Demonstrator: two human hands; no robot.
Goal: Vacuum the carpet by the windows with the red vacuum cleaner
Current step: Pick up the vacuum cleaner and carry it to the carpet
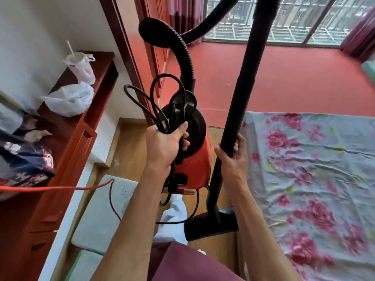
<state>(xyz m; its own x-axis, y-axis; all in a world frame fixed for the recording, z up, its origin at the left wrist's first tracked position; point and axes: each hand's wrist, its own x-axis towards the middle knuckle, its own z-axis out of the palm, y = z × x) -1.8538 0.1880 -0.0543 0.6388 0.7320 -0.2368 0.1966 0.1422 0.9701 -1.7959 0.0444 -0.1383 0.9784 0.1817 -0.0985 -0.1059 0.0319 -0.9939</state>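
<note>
The red vacuum cleaner (pixel 194 165) hangs above the wooden floor. My left hand (pixel 165 145) grips its black handle together with looped black power cord (pixel 160 102). A ribbed black hose (pixel 182 57) arches up from the canister and out of the top of the view. My right hand (pixel 233 157) grips the black wand (pixel 243 88), which stands nearly upright. The black floor nozzle (pixel 211 224) hangs at the wand's lower end, just above the floor. The red carpet (pixel 284 78) lies ahead, below the windows (pixel 294 19).
A bed with a floral sheet (pixel 314 179) fills the right side. On the left stands a reddish wooden desk (pixel 85 126) with plastic bags (pixel 71 98). A red cord (pixel 60 187) stretches across it. Pale green cushions (pixel 101 216) lie on the floor near my feet.
</note>
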